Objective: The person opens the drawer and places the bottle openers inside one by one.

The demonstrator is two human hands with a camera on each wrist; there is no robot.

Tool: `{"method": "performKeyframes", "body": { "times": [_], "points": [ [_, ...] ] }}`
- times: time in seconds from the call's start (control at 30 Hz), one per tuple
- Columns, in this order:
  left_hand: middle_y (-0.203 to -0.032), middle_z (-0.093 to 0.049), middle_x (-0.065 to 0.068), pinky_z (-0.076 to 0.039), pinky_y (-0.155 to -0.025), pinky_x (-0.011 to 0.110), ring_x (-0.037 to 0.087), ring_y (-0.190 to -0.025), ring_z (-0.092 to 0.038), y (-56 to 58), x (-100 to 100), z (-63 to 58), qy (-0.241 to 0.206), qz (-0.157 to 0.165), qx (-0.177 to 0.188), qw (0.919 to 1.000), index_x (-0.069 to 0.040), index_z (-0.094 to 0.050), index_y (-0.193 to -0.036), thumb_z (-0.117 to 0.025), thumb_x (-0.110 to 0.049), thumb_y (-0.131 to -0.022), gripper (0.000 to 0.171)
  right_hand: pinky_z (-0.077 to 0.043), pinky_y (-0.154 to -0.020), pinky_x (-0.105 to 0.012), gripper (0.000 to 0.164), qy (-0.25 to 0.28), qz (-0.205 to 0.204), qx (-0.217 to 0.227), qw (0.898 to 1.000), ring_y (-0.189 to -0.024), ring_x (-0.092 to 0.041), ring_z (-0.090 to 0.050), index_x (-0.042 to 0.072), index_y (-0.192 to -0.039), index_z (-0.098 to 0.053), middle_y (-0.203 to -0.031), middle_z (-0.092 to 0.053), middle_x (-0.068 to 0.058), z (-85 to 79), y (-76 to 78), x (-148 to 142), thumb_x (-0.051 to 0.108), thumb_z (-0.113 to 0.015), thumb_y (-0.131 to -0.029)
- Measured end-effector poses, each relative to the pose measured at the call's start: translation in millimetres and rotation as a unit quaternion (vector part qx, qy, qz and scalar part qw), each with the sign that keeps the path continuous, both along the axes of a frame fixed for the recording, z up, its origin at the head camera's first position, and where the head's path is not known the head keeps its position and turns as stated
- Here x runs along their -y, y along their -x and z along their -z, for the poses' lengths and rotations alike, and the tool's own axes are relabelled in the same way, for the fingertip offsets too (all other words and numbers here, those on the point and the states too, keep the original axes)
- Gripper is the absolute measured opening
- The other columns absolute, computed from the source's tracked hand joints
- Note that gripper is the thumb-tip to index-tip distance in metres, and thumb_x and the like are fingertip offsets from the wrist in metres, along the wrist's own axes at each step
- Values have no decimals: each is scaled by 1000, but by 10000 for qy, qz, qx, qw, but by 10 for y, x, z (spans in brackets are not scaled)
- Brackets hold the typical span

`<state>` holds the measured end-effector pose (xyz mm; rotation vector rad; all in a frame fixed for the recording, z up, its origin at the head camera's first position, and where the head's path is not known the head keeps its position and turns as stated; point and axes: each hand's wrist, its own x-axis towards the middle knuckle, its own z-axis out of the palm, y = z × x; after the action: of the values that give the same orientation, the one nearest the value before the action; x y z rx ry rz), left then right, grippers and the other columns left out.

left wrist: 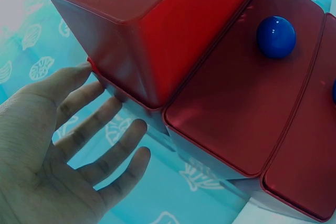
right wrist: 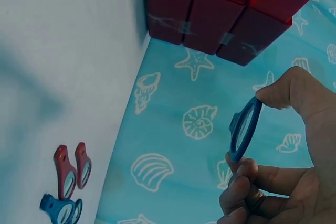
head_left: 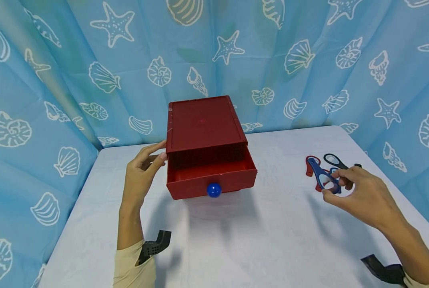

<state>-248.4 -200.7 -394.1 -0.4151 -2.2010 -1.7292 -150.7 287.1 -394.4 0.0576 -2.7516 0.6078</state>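
A red drawer cabinet (head_left: pixel 203 128) stands on the table with its top drawer (head_left: pixel 196 188) pulled out, a blue knob (head_left: pixel 214 190) on that drawer's front. My left hand (head_left: pixel 137 178) is at the cabinet's left side; in the left wrist view its fingers are spread, and the thumb touches the edge. At the right, my right hand (head_left: pixel 365 196) pinches a small blue magnifying glass (right wrist: pixel 245 128) between thumb and fingers, above the table. Behind and below it lie more magnifying glasses: red ones (right wrist: pixel 64 171), another blue one (right wrist: pixel 55 208) and a black-rimmed one (head_left: pixel 332 160).
Two lower drawers, the middle one (left wrist: pixel 236 98) among them, are closed in the left wrist view. A white cloth covers the table (head_left: pixel 272 240). Blue curtains (head_left: pixel 200 52) with shell and starfish prints hang behind and at both sides.
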Motion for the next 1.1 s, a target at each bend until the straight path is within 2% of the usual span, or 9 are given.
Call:
{"method": "performKeyframes", "body": {
  "times": [0.23,0.37,0.6,0.73,0.87,1.1],
  "points": [
    [-134,-58,-6,-53,-93,26,18,-111,-64,-3,7,7,-6,-8,-15,10000,-26,-65,-135,-66,-30,-98,37,-34,-48,-28,47,86,-94,-122,9998,-78,-25,-47,-2,-104,-69,-84,-51,-7,-44,33,71,29,-86,-74],
    [-135,-58,-6,-53,-93,27,18,-111,-63,-6,8,4,16,-18,-33,10000,-26,-65,-135,-66,-30,-98,38,-34,-49,-26,44,230,-182,-233,9993,-78,-20,-45,0,-103,-70,-83,-51,-5,-75,46,94,27,-87,-74],
    [-134,-58,-6,-53,-93,26,19,-111,-63,-4,9,-4,8,-32,-12,10000,-26,-65,-135,-66,-29,-98,37,-36,-49,-26,47,432,-271,-132,9986,-81,-15,-44,-1,-105,-71,-83,-52,-3,-141,70,138,30,-88,-74],
    [-135,-58,-6,-53,-93,27,18,-111,-64,-5,4,-4,32,-52,0,10000,-27,-65,-135,-67,-30,-98,38,-35,-50,-25,43,450,-381,-190,9981,-79,-11,-45,2,-102,-72,-82,-52,-2,-185,82,157,28,-89,-73],
    [-135,-58,-7,-53,-94,27,17,-111,-63,-5,-3,-3,52,-45,14,10000,-27,-65,-136,-67,-31,-98,38,-37,-53,-23,39,394,-429,-205,9981,-79,-12,-46,4,-102,-72,-82,-54,-3,-224,94,184,27,-87,-75],
    [-135,-58,-6,-53,-94,28,18,-111,-63,1,1,1,-15,12,-16,10000,-26,-65,-135,-66,-29,-98,38,-41,-52,-23,42,388,-560,-177,9975,-80,-16,-47,2,-107,-73,-86,-57,-4,-308,130,261,27,-86,-75]
  ]
}}
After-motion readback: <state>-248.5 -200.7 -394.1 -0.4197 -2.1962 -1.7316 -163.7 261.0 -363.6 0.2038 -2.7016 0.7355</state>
